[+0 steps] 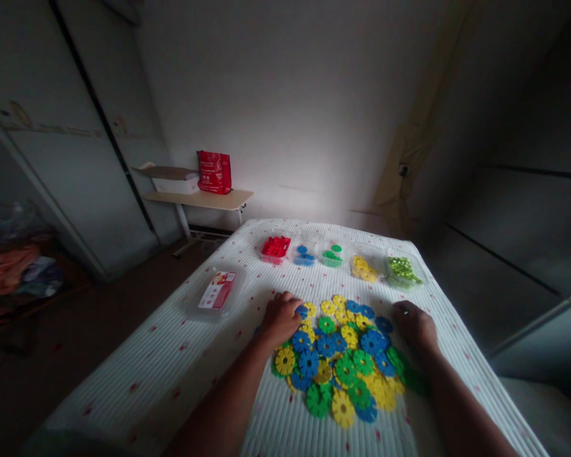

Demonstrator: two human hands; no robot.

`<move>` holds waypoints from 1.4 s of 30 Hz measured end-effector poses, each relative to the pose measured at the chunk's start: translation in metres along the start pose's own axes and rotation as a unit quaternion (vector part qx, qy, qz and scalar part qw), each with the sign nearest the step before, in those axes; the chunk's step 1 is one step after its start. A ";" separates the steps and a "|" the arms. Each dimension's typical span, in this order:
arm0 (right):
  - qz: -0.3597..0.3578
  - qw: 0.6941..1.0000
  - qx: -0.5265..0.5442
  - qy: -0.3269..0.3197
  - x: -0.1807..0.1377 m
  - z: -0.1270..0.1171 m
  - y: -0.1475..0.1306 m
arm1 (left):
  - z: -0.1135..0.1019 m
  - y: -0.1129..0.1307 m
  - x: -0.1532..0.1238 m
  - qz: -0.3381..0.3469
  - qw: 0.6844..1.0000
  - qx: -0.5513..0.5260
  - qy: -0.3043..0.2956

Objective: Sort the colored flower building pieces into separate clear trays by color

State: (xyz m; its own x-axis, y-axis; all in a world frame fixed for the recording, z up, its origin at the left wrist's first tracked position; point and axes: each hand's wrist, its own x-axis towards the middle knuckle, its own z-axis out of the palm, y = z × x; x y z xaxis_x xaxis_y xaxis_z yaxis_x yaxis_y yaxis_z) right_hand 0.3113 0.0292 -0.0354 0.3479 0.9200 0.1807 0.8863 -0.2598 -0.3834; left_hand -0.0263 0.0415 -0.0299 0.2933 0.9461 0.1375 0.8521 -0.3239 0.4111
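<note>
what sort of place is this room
Probably a room in a home, though I can't be certain: a patterned white cloth bears a pile of colorful plastic discs, and a small table against the wall holds a red bag.

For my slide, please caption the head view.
Left hand and right hand flank piled yellow, blue and green discs before five plastic containers.

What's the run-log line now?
blue, yellow and green flower-shaped plastic discs: loosely piled | left hand: at pile's left edge | right hand: beside pile's right edge
</note>
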 end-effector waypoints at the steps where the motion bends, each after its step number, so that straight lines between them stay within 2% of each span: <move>1: -0.002 1.000 0.001 0.003 0.000 0.000 0.000 | -0.001 -0.002 0.000 0.002 1.000 -0.018 -0.006; 7: -0.007 1.000 0.000 0.011 0.000 0.001 0.001 | -0.005 -0.011 -0.003 0.023 0.995 -0.090 -0.023; 16: -0.003 1.000 -0.007 0.003 0.001 0.003 0.002 | 0.000 -0.012 0.000 0.065 0.997 -0.051 0.011; 20: -0.005 1.000 -0.002 0.006 0.000 0.002 0.001 | -0.007 -0.004 0.003 0.033 0.998 0.030 0.043; 22: -0.006 1.000 0.000 0.006 0.000 0.001 0.000 | -0.013 -0.002 0.007 -0.012 0.997 0.056 0.049; 24: -0.007 1.000 -0.001 0.006 -0.001 0.000 -0.001 | -0.020 -0.001 0.016 -0.073 0.996 0.018 0.043; 28: -0.007 1.000 -0.002 0.009 -0.001 -0.001 -0.002 | -0.035 -0.002 0.057 -0.171 0.967 -0.190 0.019; 32: -0.013 1.000 0.002 0.018 -0.001 0.000 0.001 | -0.047 0.004 0.108 -0.182 0.946 -0.265 0.045; 35: -0.026 0.999 -0.004 0.021 0.000 0.003 0.004 | -0.049 0.007 0.131 -0.174 0.934 -0.302 0.075; 38: -0.031 0.999 -0.004 0.018 0.001 0.005 0.006 | -0.043 0.003 0.133 -0.174 0.931 -0.305 0.096; 42: -0.026 1.000 -0.002 0.017 0.000 0.004 0.004 | -0.033 -0.014 0.105 -0.154 0.944 -0.271 0.105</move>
State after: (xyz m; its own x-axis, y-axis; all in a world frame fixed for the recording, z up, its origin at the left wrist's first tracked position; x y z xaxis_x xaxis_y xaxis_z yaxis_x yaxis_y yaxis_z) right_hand 0.3140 0.0297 -0.0404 0.3108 0.9221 0.2303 0.9045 -0.2125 -0.3698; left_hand -0.0213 0.1456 0.0086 -0.0736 0.9934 0.0881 0.5189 -0.0373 0.8540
